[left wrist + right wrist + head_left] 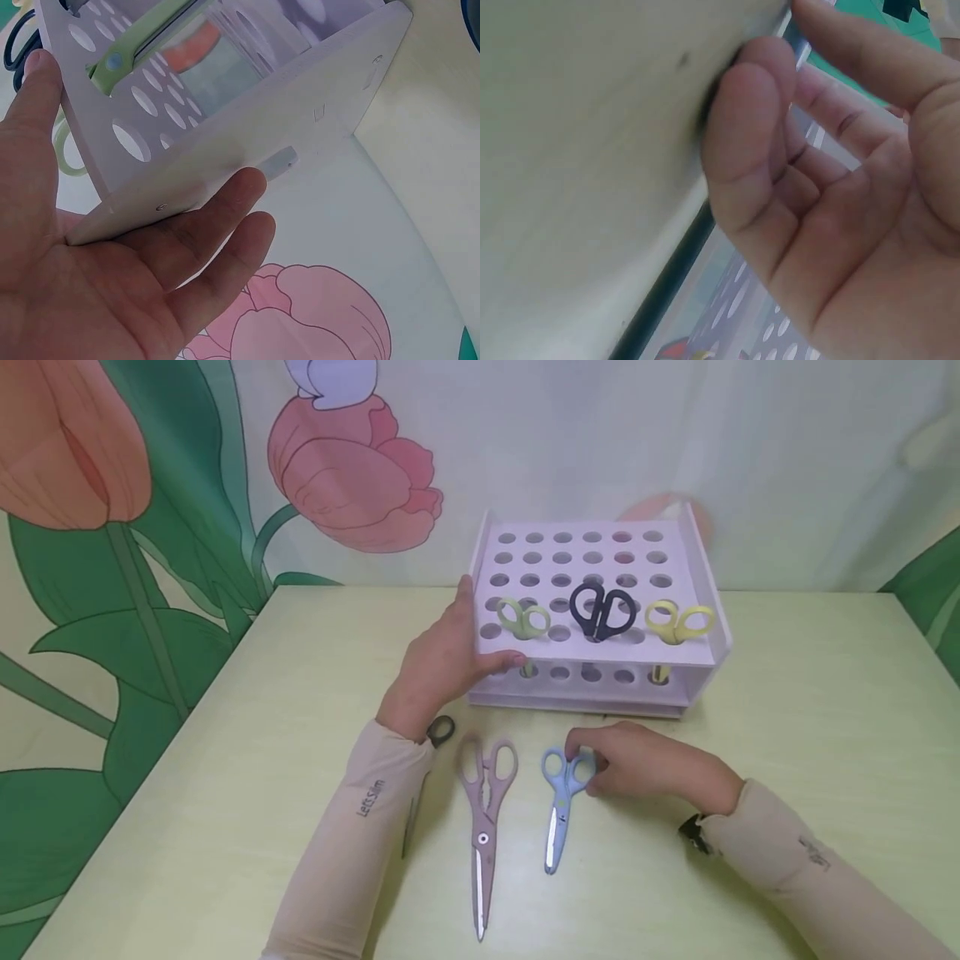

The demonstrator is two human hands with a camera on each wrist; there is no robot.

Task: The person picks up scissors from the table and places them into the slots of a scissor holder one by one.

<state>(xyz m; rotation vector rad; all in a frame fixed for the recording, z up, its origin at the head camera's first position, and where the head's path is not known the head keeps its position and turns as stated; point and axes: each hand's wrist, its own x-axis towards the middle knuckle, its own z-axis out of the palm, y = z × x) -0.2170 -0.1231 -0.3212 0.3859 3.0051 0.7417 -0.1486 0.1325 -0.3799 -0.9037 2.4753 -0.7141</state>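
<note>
My left hand grips the left end of a pale lilac holed rack; its thumb lies across the front edge, its fingers along the outer side panel. Green scissors, black scissors and yellow scissors stand handles up in the rack's front holes. My right hand, fingers bent, pinches the right handle loop of small light-blue scissors, which point toward me at the table. In the right wrist view, curled fingers are close to the tabletop, and the scissors are mostly hidden.
Mauve kitchen scissors lie on the pale green table, left of the blue pair. Another pair with a black handle lies partly hidden by my left forearm. Behind the rack hangs a flower-printed backdrop.
</note>
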